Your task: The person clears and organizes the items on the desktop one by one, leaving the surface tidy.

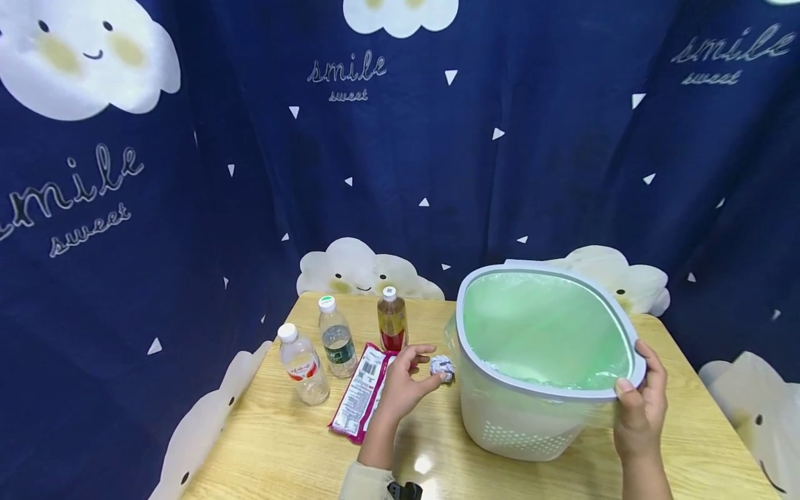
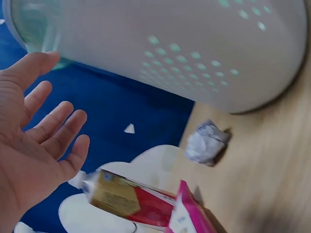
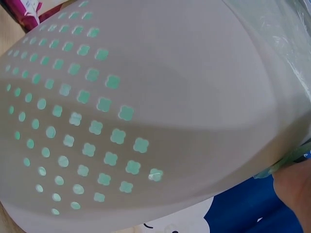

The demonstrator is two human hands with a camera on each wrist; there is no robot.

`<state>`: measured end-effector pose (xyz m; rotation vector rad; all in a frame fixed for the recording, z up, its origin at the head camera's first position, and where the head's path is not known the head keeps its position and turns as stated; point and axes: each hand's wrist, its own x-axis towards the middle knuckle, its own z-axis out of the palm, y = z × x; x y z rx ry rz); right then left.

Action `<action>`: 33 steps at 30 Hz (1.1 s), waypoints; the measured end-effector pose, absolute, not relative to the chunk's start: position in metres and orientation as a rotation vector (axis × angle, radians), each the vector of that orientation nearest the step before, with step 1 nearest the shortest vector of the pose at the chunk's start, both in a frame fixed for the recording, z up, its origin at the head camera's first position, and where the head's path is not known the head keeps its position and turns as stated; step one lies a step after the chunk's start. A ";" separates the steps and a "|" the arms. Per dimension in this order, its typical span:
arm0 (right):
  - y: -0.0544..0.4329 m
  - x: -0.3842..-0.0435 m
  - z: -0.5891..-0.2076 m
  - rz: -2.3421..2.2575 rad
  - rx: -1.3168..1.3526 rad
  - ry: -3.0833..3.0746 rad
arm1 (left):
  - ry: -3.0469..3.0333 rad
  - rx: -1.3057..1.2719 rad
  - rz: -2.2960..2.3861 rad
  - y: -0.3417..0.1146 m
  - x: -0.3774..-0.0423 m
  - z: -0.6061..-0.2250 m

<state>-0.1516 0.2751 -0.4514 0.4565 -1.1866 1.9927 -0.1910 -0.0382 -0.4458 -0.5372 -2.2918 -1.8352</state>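
A pale trash bin (image 1: 519,423) with a grey rim and a green plastic liner (image 1: 544,326) stands on the table, its mouth tipped toward me. On the rim's right side my right hand (image 1: 644,410) grips, thumb over the edge. My left hand (image 1: 406,382) hovers left of the bin, fingers spread and bent, holding nothing; the left wrist view shows its palm (image 2: 34,145) empty. Just past its fingertips a crumpled paper ball (image 1: 442,369) lies on the table near the bin. A magenta-edged packet (image 1: 362,396) rests partly behind the left hand.
Two clear bottles with white caps, a nearer bottle (image 1: 304,364) and a farther bottle (image 1: 337,338), stand at the left. A bottle of amber drink (image 1: 392,321) stands behind the packet. A dark blue curtain (image 1: 400,167) hangs around the wooden table (image 1: 262,444).
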 end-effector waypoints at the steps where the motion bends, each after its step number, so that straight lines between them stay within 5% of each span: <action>1: 0.275 -0.151 -0.451 1.992 0.463 -1.184 | -2.294 -0.530 -1.839 -0.038 -0.192 -0.449; 33: 0.274 -0.149 -0.452 2.015 0.486 -1.161 | -2.178 -0.172 -2.125 -0.028 -0.230 -0.538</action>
